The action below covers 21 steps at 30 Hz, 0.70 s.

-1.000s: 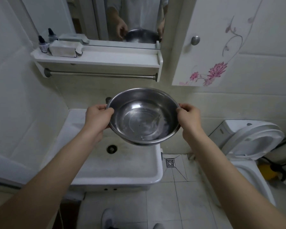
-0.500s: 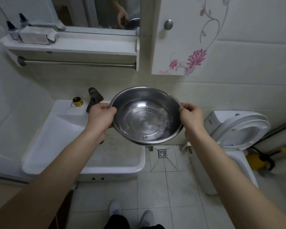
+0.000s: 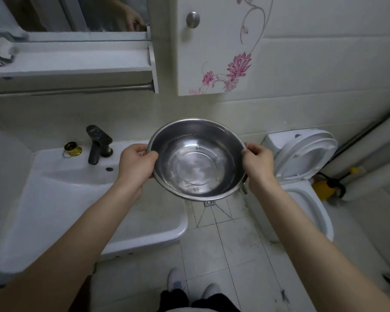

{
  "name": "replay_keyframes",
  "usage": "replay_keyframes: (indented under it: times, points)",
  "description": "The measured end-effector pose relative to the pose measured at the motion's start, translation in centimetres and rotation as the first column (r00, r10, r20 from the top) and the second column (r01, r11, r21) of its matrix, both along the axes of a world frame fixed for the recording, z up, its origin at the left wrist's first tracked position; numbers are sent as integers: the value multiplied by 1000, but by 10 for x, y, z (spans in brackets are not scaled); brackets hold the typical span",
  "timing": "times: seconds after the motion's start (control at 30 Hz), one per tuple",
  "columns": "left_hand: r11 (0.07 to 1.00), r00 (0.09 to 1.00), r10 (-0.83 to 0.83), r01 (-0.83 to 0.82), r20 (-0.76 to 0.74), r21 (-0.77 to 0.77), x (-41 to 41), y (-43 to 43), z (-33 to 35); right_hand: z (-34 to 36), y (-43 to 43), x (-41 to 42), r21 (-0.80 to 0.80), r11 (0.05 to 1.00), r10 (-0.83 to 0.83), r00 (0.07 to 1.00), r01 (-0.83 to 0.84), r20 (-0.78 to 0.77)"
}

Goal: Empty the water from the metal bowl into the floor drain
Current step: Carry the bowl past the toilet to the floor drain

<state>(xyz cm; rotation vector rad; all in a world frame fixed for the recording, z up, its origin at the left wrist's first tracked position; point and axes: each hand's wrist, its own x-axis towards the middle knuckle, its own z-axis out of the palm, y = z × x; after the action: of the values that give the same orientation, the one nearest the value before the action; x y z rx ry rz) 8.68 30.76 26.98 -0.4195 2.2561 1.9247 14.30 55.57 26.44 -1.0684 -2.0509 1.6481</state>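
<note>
On the left we see a white sink with a black faucet and a small gold fitting on its back ledge. Above hang a shelf and towel bar, beside a flowered cabinet; a toilet, lid raised, stands on the right.

Both hands, left and right, grip the metal bowl by its rim above the floor drain.

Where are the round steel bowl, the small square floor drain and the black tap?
Round steel bowl [image 3: 198,163], head view, centre of its inner base.
Small square floor drain [image 3: 209,203], head view, grate showing below bowl.
Black tap [image 3: 98,143], head view, its upright body.
</note>
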Motion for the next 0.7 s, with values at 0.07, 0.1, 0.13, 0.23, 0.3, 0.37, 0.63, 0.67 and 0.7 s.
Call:
replay_keyframes:
  times: [0.07,0.1,0.13,0.23,0.3,0.37,0.63,0.67,0.7]
  points:
    - [1000,1000,-4,4,1,0,-3,3,-1,0,1,0,-4,1000,1,1000,-1,2]
    - [1000,1000,-10,10,3,0,-4,5,-2,0,2,0,-8,1000,1,1000,-1,3]
    - [1000,1000,-16,16,6,-2,-5,7,-2,-1,4,0,-13,1000,-4,1000,4,7]
    - [1000,1000,-19,19,6,-4,-7,15,-3,-3,12,0,-14,1000,-8,1000,9,21]
    - [1000,1000,-19,19,6,-11,-9,22,-5,-5,19,0,-15,1000,-11,1000,11,21]
    - [1000,1000,-21,21,0,-16,-9,29,-7,-8,25,-1,-16,1000,-16,1000,17,14]
    - [995,996,92,-92,-12,-39,2,73,-21,-18,63,-3,-43,999,11,1000,-10,18]
    - [993,994,108,-108,-9,-38,4,78,-23,-19,68,-3,-49,999,14,1000,-13,21]
    - [991,992,127,-127,-6,-42,7,87,-24,-20,76,-4,-55,998,26,999,-24,28]
